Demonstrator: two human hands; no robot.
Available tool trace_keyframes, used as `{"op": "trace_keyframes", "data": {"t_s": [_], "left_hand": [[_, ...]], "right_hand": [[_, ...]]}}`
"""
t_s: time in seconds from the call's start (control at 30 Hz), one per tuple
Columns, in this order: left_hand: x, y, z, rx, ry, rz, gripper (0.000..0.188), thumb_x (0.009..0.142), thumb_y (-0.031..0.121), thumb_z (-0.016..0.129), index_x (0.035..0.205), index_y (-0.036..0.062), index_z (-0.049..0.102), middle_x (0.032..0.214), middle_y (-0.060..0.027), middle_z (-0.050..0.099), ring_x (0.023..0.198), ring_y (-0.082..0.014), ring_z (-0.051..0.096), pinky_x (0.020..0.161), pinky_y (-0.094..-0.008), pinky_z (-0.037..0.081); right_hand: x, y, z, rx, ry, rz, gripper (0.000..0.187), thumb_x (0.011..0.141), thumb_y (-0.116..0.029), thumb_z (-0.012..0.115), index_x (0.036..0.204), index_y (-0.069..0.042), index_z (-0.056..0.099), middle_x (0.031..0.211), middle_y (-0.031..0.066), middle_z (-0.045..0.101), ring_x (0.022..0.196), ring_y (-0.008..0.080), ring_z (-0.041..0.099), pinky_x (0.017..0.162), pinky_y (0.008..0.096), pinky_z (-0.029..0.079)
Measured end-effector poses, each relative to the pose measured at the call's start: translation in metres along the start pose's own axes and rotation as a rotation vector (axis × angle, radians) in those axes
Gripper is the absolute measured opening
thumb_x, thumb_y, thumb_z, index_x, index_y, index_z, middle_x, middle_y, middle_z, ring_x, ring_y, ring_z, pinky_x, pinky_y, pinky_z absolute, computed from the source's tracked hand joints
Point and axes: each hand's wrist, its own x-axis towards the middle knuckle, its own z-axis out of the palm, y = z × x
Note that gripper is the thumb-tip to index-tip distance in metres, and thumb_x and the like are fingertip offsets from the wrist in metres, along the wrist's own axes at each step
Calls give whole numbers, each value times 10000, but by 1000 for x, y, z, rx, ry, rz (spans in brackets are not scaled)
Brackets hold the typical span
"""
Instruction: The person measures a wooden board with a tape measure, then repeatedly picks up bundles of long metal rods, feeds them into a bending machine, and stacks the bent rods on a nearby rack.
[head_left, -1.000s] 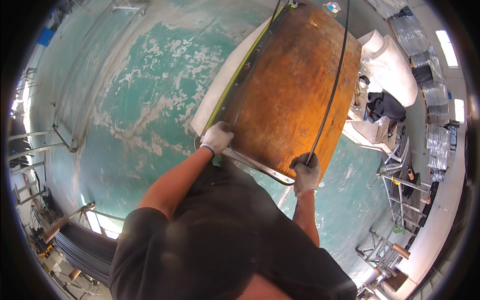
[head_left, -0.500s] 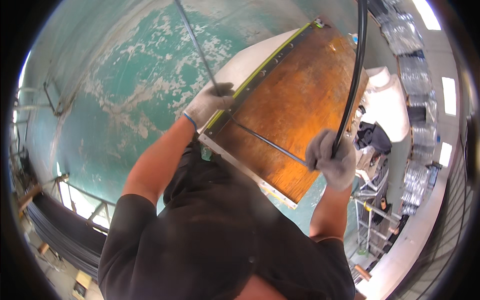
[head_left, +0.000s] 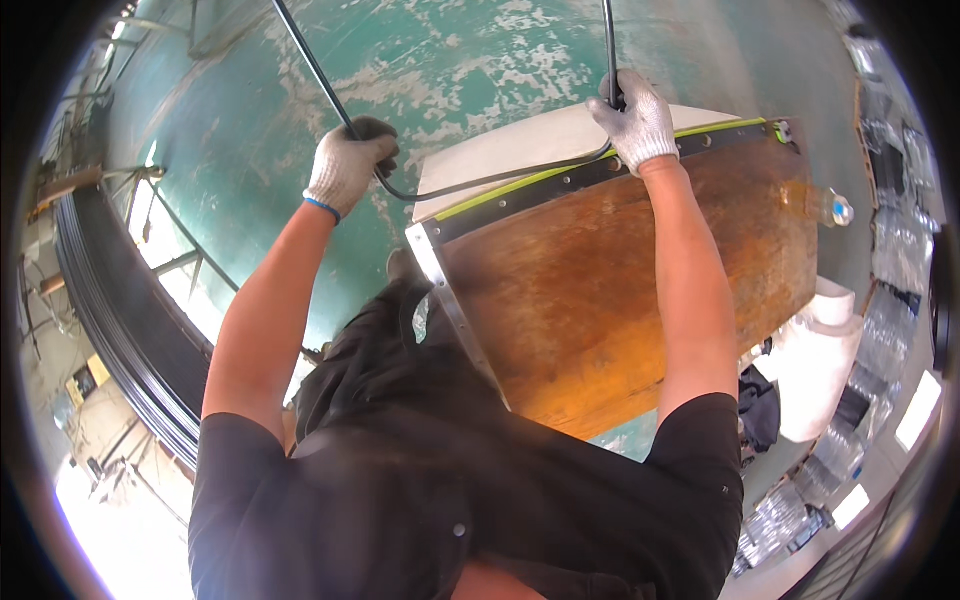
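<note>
My left hand [head_left: 345, 165], in a pale knit glove with a dark palm, is closed around one side of a long, thin black rod [head_left: 480, 184]. The other side of it is in the closed fingers of my right hand [head_left: 640, 120], gloved the same way. Between the hands the rod dips in a wide U shape, and both ends run up out of the view. This bend hangs over a white sheet [head_left: 520, 145] beside the far edge of a worn wooden worktop [head_left: 610, 270]. A yellow-green strip [head_left: 555, 172] lines that edge, and my right wrist is above it.
Bundled long black strips [head_left: 120, 320] lie on a rack at left. A metal bar [head_left: 428, 258] edges the worktop's left end. At right are a bottle [head_left: 832, 207], a white roll [head_left: 822, 370] and plastic-wrapped stacks [head_left: 885, 330]. The floor [head_left: 250, 160] is scuffed green.
My view has turned to the left. Both hands have swung left with the rod, and my right hand has gone from the worktop's right side to above its far edge.
</note>
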Motion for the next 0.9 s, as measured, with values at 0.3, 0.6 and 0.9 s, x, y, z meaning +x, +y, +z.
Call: {"op": "trace_keyframes", "data": {"t_s": [0.3,0.6,0.9], "left_hand": [[29,-49,15,102,134,-75,168,946,127,711,1034,-14,738,832,-60,718,688,-142,664,644,-311,552],[26,-95,32,24,213,-102,199,953,190,744,1029,7,720,809,-43,694,682,-124,636,649,-299,547],[4,-146,63,-86,227,-149,194,925,157,730,1035,-1,709,849,-48,685,749,-126,634,693,-298,538]], "right_hand": [[30,55,94,131,-44,94,288,834,-289,812,990,-75,698,921,143,737,810,314,679,799,396,554],[20,70,128,75,-52,159,301,843,-329,778,985,-71,712,961,160,750,863,327,705,822,407,558],[25,78,132,43,-174,249,268,800,-298,787,953,-93,705,871,134,721,772,276,649,794,400,545]]}}
